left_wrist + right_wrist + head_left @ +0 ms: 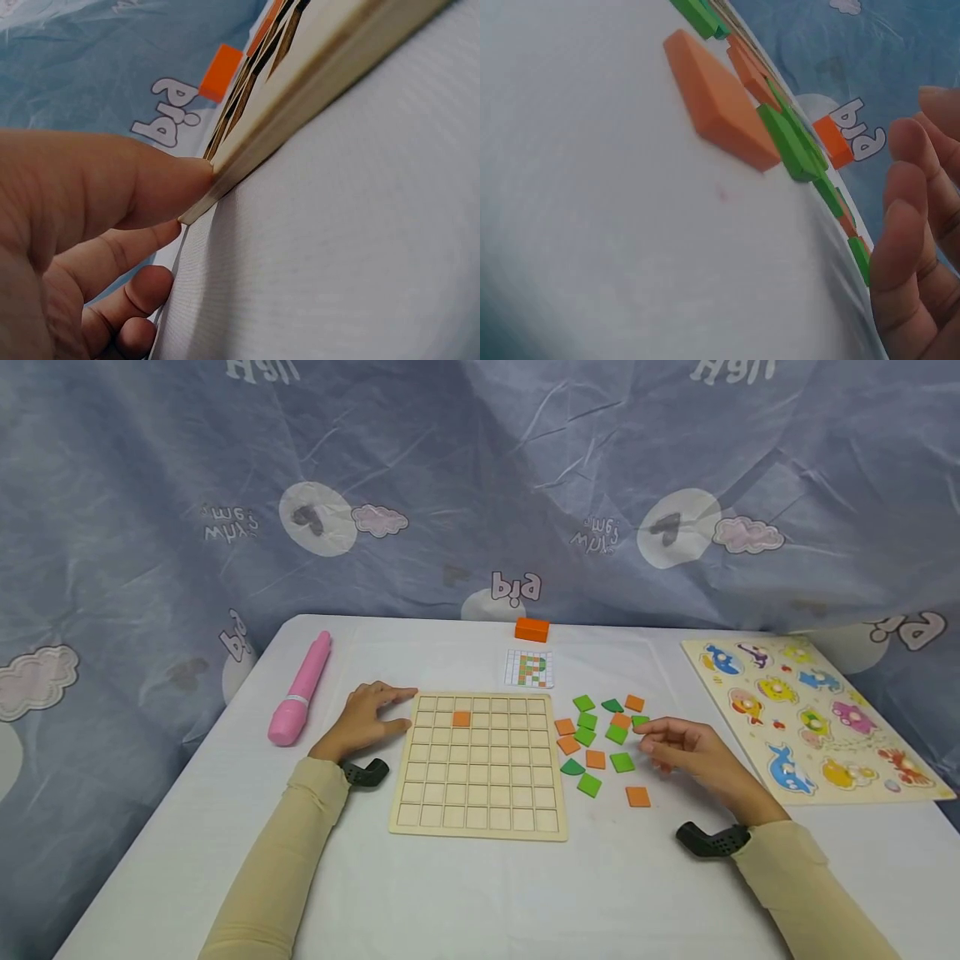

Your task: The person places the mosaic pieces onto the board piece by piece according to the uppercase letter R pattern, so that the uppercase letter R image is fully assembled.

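Observation:
A square wooden grid board (478, 766) lies flat, with one orange square tile (461, 718) in its upper part. My left hand (365, 720) touches the board's left edge near its far corner; in the left wrist view the thumb (161, 184) presses against the rim. To the right of the board, several green and orange tiles (622, 762) are scattered. Over their right side hovers my right hand (678, 745), fingers loosely bent, fingertips beside a green tile (640, 721). The right wrist view shows nothing held in the visible fingers; the thumb is partly cut off.
Beyond the board lie a small pattern card (529, 669) and an orange block (532, 629). A pink microphone-shaped object (300, 691) rests at the left. On the right is a wooden sea-animal puzzle board (813, 718). A printed cloth (480, 485) hangs behind the table.

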Tool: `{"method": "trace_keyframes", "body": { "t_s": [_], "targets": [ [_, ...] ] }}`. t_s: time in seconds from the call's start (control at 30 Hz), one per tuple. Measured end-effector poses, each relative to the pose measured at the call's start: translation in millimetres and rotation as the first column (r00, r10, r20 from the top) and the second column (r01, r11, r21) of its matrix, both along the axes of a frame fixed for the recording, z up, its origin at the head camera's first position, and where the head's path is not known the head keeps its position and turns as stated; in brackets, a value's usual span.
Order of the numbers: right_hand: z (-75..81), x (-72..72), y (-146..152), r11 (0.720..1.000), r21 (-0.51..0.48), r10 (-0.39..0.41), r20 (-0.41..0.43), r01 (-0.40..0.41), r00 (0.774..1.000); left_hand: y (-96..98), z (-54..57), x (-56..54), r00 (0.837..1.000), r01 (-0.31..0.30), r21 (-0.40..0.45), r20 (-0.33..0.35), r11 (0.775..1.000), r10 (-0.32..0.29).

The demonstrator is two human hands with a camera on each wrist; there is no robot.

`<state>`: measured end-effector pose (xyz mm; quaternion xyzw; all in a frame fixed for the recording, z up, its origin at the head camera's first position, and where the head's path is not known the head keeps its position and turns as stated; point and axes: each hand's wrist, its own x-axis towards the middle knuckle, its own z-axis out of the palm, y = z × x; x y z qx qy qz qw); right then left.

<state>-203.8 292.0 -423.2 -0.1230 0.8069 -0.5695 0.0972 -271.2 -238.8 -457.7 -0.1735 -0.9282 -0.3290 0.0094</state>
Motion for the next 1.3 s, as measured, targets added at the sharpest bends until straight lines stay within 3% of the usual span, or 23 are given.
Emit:
{"method": "trace_keyframes", "body": {
  "t_s": [0.43, 0.83, 1.3],
  "targets": [
    [-9.5, -2.5, 7, 1.000, -0.007, 0.028, 0.026, -0.028, 0.999, 0.8, 0.6, -0.9, 1.000, 0.008, -0.008, -0.014, 1.000, -0.008],
    [-20.1, -4.3, 5, 0.994, 0.081, 0.075, -0.097, -0.067, 0.992, 1.0, 1.7, -0.3, 1.000, 0.011, -0.004, -0.008, 1.000, -0.012],
    [-22.2, -3.3, 3, 0.983, 0.168, 0.104, -0.174, -0.075, 0.979, -1.3, -2.2, -1.4, 1.000, 0.009, -0.017, -0.020, 1.000, -0.009]
  ]
}}
